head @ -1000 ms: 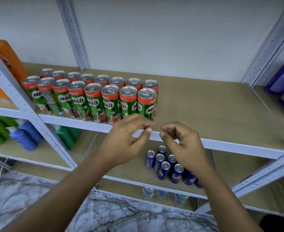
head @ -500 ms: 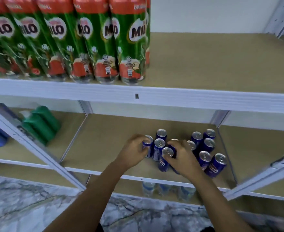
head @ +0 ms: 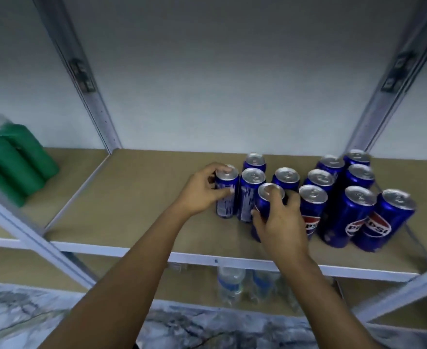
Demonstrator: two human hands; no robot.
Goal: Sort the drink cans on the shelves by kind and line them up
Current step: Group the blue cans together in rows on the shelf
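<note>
Left hand (head: 202,191): curling fingers & thumb round the leftmost tall blue Pepsi can w/ silver top (head: 226,195), gripping it near the top; can is standing upright on the shelf.
Right hand (head: 279,224): wrapping round a second blue Pepsi can at the front of the group (head: 268,197), fingertips over its silver lid; can is leaning slightly, can't tell if its base is touching the board.
Other blue Pepsi cans (head: 346,217): standing upright in a loose cluster to the right & behind the two held ones (not in straight rows), logos facing every which way.
Tan fibreboard shelf w/ white metal front rail (head: 136,197): carrying all the cans on its right half.
Green plastic bottles (head: 18,157): sitting in the next bay to the left, well apart from the cans, blurred.
Clear plastic water bottles w/ blue labels (head: 230,283): showing on the shelf below, under the front rail.
</note>
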